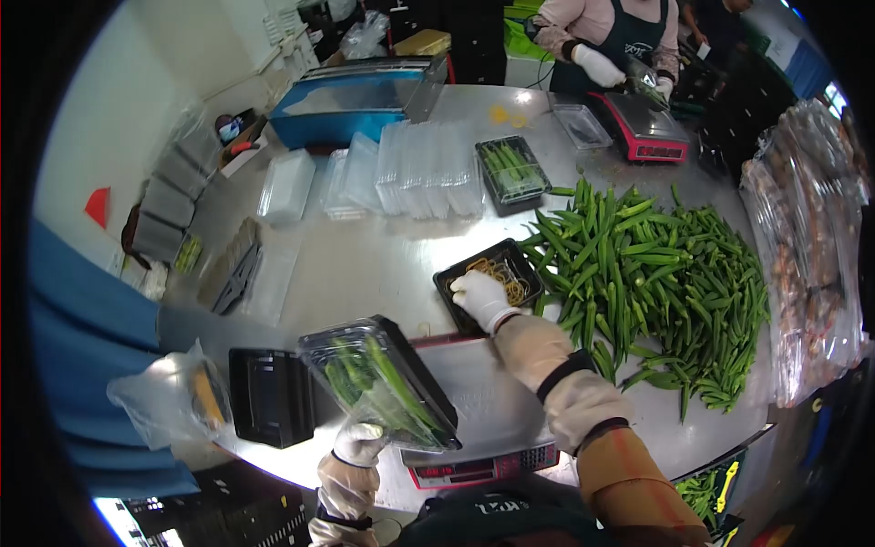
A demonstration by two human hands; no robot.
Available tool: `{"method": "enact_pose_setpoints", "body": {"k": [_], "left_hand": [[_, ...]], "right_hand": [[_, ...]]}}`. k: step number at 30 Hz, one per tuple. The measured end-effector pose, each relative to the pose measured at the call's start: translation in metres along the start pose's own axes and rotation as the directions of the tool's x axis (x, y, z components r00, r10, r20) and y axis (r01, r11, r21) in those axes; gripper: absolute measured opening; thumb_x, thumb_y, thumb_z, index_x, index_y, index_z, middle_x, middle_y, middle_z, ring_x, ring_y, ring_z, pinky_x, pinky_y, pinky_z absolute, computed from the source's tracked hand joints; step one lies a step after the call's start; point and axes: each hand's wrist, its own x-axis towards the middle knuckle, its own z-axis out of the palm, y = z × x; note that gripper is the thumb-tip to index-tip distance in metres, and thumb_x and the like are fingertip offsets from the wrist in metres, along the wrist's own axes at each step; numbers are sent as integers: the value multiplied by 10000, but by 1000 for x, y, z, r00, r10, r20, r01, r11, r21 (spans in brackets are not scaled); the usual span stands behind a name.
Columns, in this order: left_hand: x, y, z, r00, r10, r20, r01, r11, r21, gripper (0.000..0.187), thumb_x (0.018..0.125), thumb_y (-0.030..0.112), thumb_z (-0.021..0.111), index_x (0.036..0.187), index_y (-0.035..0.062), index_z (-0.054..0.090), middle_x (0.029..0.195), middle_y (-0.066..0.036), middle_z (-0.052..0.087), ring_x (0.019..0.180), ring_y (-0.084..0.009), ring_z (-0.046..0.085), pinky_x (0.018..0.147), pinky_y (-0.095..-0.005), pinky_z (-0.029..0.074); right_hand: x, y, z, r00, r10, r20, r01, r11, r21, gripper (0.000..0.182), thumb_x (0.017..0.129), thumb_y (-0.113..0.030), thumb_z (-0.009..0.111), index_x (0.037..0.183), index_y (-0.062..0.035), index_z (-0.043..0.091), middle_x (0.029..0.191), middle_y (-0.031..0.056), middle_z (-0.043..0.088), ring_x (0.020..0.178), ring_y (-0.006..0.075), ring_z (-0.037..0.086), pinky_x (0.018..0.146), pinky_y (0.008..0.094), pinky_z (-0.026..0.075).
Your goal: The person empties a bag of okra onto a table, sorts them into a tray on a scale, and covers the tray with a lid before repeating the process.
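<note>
My left hand (359, 443), in a white glove, grips the lower end of a black tray of okra (378, 383) with a clear plastic cover. The tray is tilted above the table, left of the scale. My right hand (481, 299), also gloved, reaches into a small black tray (447, 276) of rubber bands (510, 281). Its fingers are drawn together at the bands, and whatever sits between them is hidden. Below and between my hands stands a red digital scale (483, 468) with a steel plate.
A big heap of loose okra (656, 283) lies right. Clear lids (428, 169) and a packed okra tray (512, 173) are farther back. A stack of black trays (270, 397) stands left. Opposite, a person (629, 46) works beside another scale (645, 128).
</note>
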Motion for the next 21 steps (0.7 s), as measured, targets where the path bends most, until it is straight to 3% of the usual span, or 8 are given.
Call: {"method": "enact_pose_setpoints", "body": {"k": [4, 6, 8, 12, 14, 16, 18, 21], "left_hand": [[14, 18, 19, 984, 128, -125, -121, 991, 61, 551, 646, 33, 691, 1156, -124, 556, 1009, -222, 670, 975, -402, 649, 892, -501, 524], [8, 25, -20, 996, 66, 53, -65, 997, -32, 680, 677, 0, 715, 1308, -74, 474, 1231, -227, 603, 1109, -384, 611, 927, -488, 523], [8, 21, -2, 961, 235, -145, -252, 962, -105, 660, 711, 24, 715, 1314, -70, 464, 1214, -230, 607, 1057, -395, 635, 903, -512, 540], [9, 16, -1, 976, 190, -111, -206, 964, -166, 664, 701, -5, 679, 1320, -75, 450, 1205, -228, 603, 1019, -402, 645, 891, -520, 548], [15, 9, 11, 994, 111, 11, -106, 971, -216, 653, 698, -14, 655, 1319, -63, 457, 1199, -235, 600, 994, -410, 650, 873, -522, 555], [18, -8, 16, 998, 50, 44, -43, 988, -149, 610, 703, 48, 687, 1274, -78, 514, 1191, -243, 621, 1090, -415, 616, 952, -551, 507], [17, -20, 34, 1000, -19, -9, 19, 999, -32, 643, 727, 79, 680, 1320, -66, 480, 1242, -243, 596, 1103, -399, 613, 963, -523, 509], [8, -26, 58, 988, -139, 70, 141, 990, -25, 659, 747, 117, 677, 1346, -49, 459, 1255, -248, 585, 1137, -402, 592, 967, -527, 507]], "right_hand": [[20, 9, 36, 998, 60, 5, -56, 959, -276, 131, 785, -251, 668, 800, -132, 718, 868, 149, 634, 833, 361, 652, 763, 458, 533], [20, 4, 26, 996, 90, 11, -82, 947, -312, 119, 803, -215, 643, 756, -120, 698, 875, 146, 634, 826, 347, 657, 747, 443, 536], [14, 4, 0, 994, 58, -97, -79, 968, -238, 118, 824, -149, 589, 774, -103, 685, 829, 137, 663, 787, 313, 676, 696, 430, 549], [-20, -48, -82, 966, 227, -125, -196, 955, 221, 103, 896, -199, 631, 877, -101, 658, 873, 152, 691, 818, 355, 662, 731, 438, 517], [-54, -71, -92, 995, 69, 69, -97, 787, 609, 146, 913, -186, 630, 975, -59, 666, 841, 107, 704, 828, 251, 690, 765, 374, 530], [-95, -111, -122, 933, -104, 345, -153, 751, 642, 202, 983, -157, 483, 1042, -41, 637, 1017, 50, 666, 940, 172, 625, 883, 316, 483], [-119, -110, -91, 794, 73, 604, -584, -184, 790, 241, 985, -182, 456, 1136, -84, 616, 1008, 21, 641, 1001, 119, 574, 878, 300, 461], [-161, -102, -100, 947, 134, 293, -322, 396, 860, 215, 984, -140, 474, 1133, -53, 601, 987, 16, 632, 940, 116, 580, 829, 289, 470]]}}
